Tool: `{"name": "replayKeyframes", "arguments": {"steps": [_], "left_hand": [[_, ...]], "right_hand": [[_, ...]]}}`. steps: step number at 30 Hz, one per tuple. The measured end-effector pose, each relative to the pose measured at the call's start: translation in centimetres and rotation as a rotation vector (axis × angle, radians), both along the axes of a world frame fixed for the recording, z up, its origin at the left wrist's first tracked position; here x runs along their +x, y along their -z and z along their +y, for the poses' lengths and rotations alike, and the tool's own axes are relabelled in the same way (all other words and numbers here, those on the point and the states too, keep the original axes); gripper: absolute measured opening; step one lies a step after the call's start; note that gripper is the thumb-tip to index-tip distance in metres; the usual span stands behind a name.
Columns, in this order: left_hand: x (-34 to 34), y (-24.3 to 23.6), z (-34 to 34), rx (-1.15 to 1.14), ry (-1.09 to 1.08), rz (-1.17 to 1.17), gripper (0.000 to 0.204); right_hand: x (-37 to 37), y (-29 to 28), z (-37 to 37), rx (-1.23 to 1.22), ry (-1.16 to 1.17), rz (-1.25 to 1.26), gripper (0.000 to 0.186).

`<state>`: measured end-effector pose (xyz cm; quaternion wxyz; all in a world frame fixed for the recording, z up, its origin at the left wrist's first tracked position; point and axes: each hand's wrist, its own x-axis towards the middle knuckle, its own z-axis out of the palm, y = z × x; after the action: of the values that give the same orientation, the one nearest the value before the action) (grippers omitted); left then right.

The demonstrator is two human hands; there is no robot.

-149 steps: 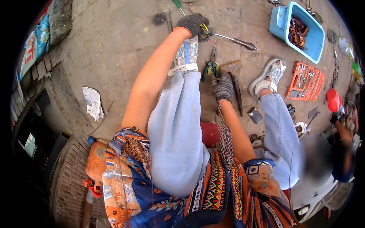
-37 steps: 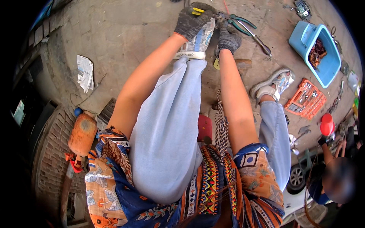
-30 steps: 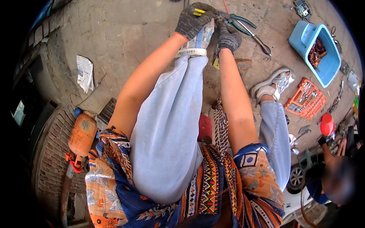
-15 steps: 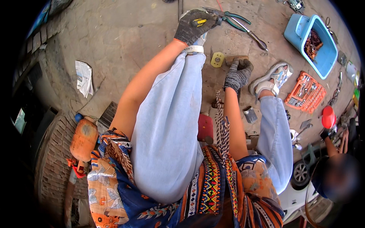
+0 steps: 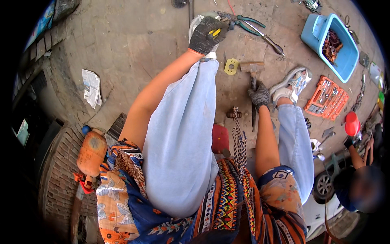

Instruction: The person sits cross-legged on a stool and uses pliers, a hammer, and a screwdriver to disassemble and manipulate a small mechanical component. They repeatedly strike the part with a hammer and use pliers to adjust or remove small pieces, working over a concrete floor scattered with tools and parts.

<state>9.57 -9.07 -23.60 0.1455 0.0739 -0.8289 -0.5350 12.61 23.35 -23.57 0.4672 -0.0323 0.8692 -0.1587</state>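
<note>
Two grips noted: right hand (image 5: 260,96) had fingers around the hammer (image 5: 252,66), left hand (image 5: 206,36) around a yellow-and-black item (image 5: 214,33); step judged hammer pick-up, next move seemingly needing a clear lift.

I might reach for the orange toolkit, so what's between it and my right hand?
Your right shoe lies between your right hand and the orange toolkit, as the head view shows.

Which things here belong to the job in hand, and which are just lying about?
Likely in the job:
hammer, right hand on its handle
yellow piece in the left hand, kind unclear

Seemingly lying about:
blue tub
orange socket set
folded paper
</note>
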Motion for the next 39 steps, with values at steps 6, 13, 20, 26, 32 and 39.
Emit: {"name": "replayKeyframes", "arguments": {"steps": [6, 13, 20, 26, 32, 39], "left_hand": [[0.0, 2.2, 0.2, 0.001, 0.017, 0.015, 0.031], [0.4, 4.4, 0.5, -0.028, -0.012, -0.065, 0.03], [0.3, 3.1, 0.9, -0.119, -0.012, -0.039, 0.029], [0.3, 4.7, 0.1, 0.018, 0.049, -0.099, 0.036], [1.0, 4.1, 0.5, 0.887, -0.012, -0.272, 0.024], [-0.6, 6.9, 0.6, 1.364, -0.115, -0.343, 0.012]], "right_hand": [[0.4, -1.7, -0.4, -0.45, 1.056, -0.848, 0.024], [0.6, -7.5, -5.6, -0.28, 0.695, -0.21, 0.033], [3.4, -14.5, -8.6, -0.609, 0.484, 0.34, 0.033], [0.5, -13.3, -14.7, -0.305, 0.126, 0.507, 0.038], [0.7, -18.0, -16.0, -0.422, 0.176, 0.375, 0.05], [-0.6, -14.5, -16.9, -0.305, 0.239, 0.343, 0.053]]}}
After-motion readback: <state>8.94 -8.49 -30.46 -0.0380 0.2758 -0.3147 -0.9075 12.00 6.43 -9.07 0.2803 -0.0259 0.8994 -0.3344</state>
